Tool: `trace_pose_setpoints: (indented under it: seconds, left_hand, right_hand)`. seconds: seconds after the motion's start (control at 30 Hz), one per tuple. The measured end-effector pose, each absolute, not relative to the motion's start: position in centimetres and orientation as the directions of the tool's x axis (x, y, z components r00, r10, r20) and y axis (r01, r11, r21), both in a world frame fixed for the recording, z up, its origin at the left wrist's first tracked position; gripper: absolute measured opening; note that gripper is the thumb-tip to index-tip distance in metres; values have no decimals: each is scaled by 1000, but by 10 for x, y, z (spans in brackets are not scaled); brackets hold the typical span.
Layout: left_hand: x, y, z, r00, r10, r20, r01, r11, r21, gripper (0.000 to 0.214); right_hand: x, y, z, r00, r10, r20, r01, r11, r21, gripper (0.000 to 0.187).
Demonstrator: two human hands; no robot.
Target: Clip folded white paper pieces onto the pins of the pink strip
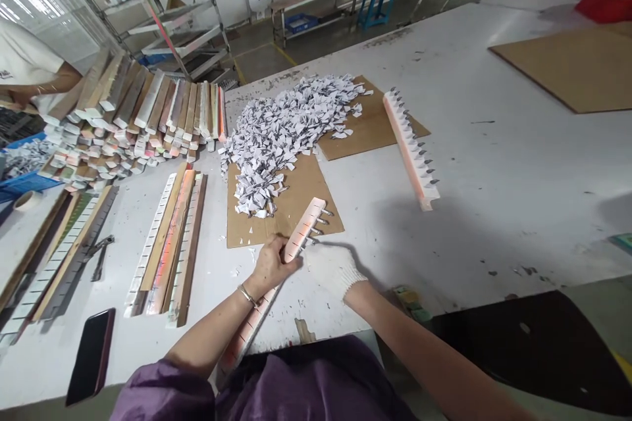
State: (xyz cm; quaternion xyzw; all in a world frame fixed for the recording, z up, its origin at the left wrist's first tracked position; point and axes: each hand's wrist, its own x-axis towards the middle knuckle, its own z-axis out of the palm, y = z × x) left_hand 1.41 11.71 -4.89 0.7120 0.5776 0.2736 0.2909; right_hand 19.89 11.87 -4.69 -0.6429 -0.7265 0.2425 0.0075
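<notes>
My bare left hand [270, 264], with a bracelet at the wrist, is wrapped round a long pinkish slotted strip [307, 223] that slants up from my lap over the table edge. A few small pieces stick out of its far right side. In a white glove, my right hand [330, 268] is at the strip's right side beside the lowest of these pieces; its fingertips are partly hidden. Beyond my hands, a big heap of small grey-white folded pieces [291, 125] covers much of two cardboard sheets [316, 187]. A filled strip [407, 148] with a row of pointed pieces lies to the right.
Several slotted strips [170, 243] lie at left, with a big stack of strips [133, 118] behind. A phone [91, 355] and a metal tool [101, 256] lie nearer. Another cardboard sheet [567, 66] is at right. Other people are at the far left and upper right.
</notes>
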Motion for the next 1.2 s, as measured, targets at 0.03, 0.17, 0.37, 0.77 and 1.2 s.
trace_pose_setpoints:
  seconds: [0.03,0.17,0.37,0.77,1.2]
  left_hand:
    - [14,117,-50,184,981,53,663,-164,731,26]
    - [13,117,-54,169,984,50,678,-152,720,34]
    - [9,110,-42,322,919,227,628,-387,675,48]
    - [10,71,5,468,883,23,458,-265,849,21]
    - [11,57,22,768,640,3,613,-737,283,17]
  right_hand:
    - [198,119,-47,-192,937,-293,930,78,-360,20]
    - [193,118,-47,-279,929,-244,925,191,-329,23]
    - [206,85,-34,-302,920,-252,921,213,-326,30]
    - [218,70,20,-452,838,-307,877,355,-324,26]
    - [208,54,32,-566,737,-369,824,505,-256,27]
